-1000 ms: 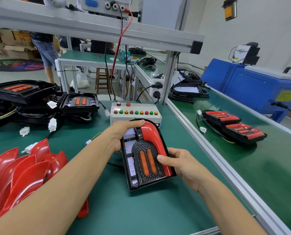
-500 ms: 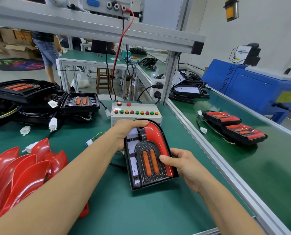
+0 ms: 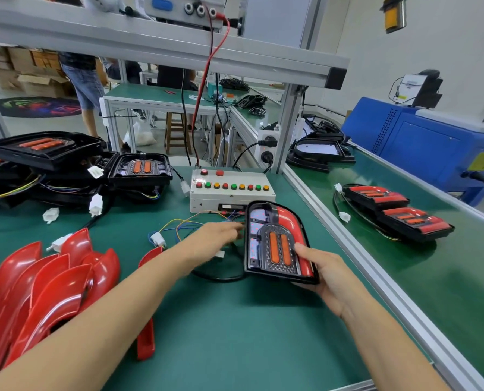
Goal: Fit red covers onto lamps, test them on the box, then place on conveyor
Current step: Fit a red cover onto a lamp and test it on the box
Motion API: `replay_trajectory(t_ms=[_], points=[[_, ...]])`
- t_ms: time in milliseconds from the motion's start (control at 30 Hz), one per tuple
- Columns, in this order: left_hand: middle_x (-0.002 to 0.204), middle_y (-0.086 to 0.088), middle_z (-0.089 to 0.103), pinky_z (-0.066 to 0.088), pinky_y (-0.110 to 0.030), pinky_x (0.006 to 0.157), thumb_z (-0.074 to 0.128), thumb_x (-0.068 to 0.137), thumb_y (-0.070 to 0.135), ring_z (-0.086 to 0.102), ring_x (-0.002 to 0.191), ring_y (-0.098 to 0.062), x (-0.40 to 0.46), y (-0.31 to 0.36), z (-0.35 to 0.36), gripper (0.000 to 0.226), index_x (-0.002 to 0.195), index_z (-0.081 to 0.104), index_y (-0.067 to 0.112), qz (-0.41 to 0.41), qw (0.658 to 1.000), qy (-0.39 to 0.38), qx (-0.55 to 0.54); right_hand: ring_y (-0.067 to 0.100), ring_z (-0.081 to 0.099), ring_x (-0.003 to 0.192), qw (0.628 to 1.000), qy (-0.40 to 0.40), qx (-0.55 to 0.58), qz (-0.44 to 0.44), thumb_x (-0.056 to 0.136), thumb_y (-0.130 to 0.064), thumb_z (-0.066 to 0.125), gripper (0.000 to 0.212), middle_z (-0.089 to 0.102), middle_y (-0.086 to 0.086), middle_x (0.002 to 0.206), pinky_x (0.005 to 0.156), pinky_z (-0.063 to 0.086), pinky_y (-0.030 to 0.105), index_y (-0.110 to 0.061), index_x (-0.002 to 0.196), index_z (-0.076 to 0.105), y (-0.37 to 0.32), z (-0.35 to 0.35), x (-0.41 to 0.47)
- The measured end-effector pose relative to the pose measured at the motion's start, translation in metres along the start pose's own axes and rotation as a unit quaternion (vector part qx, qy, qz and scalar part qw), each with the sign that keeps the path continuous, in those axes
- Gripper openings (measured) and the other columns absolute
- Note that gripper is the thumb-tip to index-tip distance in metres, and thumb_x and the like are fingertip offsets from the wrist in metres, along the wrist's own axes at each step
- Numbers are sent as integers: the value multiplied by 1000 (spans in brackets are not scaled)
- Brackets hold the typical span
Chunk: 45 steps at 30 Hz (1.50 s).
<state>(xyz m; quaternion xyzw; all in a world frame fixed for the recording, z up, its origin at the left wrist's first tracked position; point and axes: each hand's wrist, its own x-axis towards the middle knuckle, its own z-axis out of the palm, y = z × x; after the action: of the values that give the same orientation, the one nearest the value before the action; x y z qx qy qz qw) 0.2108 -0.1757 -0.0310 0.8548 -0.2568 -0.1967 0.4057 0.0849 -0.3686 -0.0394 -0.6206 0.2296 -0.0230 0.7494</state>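
- My right hand (image 3: 324,273) grips the black arch-shaped lamp with its curved red cover (image 3: 277,241) by the lower right corner, thumb lying on the red strip and fingers curled under the housing.
- The lamp is tipped up off the green bench mat (image 3: 221,328), its top end just in front of the grey test box with coloured buttons (image 3: 231,190).
- My left hand (image 3: 218,235) reaches toward the lamp's left edge, fingers fairly straight; it is blurred, and I cannot tell whether the fingertips touch the housing or the wires there.
- A white plug on coloured wires (image 3: 158,239) lies just left of that hand.
- Two finished red-covered lamps (image 3: 396,210) sit on the green conveyor belt (image 3: 447,277), touching, well apart from the one I hold.
- A heap of loose glossy red covers (image 3: 46,289) lies at my left; they overlap too much to count.
- Several uncovered black lamp housings (image 3: 140,169) are stacked at the far left.
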Motion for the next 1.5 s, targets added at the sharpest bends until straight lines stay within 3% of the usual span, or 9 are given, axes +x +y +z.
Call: replay_trajectory(t_ms=[100,200,400,600,767,933,1067,1233,1500], points=[[154,6,29,21,-33,115,57,92,28,32,137,-13,-16,-12,1,56,145,37,30,72,968,-42,236,14,72,64,999,36,17,12,88,-23,66,16,76,9,84,54,55,26,-9,92,72,3,-1,3],[159,13,4,24,-32,109,58,89,29,35,135,-18,-22,-23,2,69,148,24,37,75,950,-26,301,14,71,61,998,58,35,18,88,-22,66,14,76,8,79,51,55,26,-9,92,72,5,-1,4],[135,14,46,24,-36,104,38,95,13,42,128,-12,-19,-45,-14,35,125,50,27,89,872,41,481,15,71,64,999,43,-18,14,89,-22,66,18,76,11,85,55,56,27,-7,96,71,6,3,4],[133,9,46,22,-39,106,38,89,5,43,125,-13,-18,-51,-16,37,121,49,20,59,875,42,479,17,70,82,979,71,-184,-43,96,-25,55,16,76,0,91,73,55,33,-18,103,68,4,20,4],[137,7,44,22,-39,105,37,90,5,40,127,-15,-26,-45,-18,39,126,48,17,51,892,19,449,15,56,101,933,92,-335,-97,101,-27,43,22,61,-3,119,79,41,32,-24,121,53,1,24,7],[135,6,44,12,-46,113,35,93,7,34,132,-15,-43,-34,-27,32,122,47,15,26,896,17,443,24,36,138,911,117,-382,-107,104,-31,37,50,37,4,154,109,28,35,-17,151,31,10,25,6],[133,4,48,23,-41,108,35,93,8,39,129,-17,-52,-27,-38,29,118,49,14,1,903,43,428,27,42,132,882,116,-440,-124,104,-25,33,44,44,8,148,106,32,35,-12,146,37,10,27,5],[148,6,39,22,-40,112,37,95,12,38,134,-17,-67,-23,-56,47,139,40,25,-35,907,60,416,29,50,98,840,113,-507,-159,100,-11,33,21,58,12,111,83,38,36,-8,104,54,0,33,7],[137,4,54,43,-38,100,47,90,15,49,125,-21,-125,-35,-138,46,131,53,35,-155,894,183,379,30,46,124,786,113,-564,-227,99,-8,37,42,47,6,142,102,37,38,-11,140,47,-5,44,3]])
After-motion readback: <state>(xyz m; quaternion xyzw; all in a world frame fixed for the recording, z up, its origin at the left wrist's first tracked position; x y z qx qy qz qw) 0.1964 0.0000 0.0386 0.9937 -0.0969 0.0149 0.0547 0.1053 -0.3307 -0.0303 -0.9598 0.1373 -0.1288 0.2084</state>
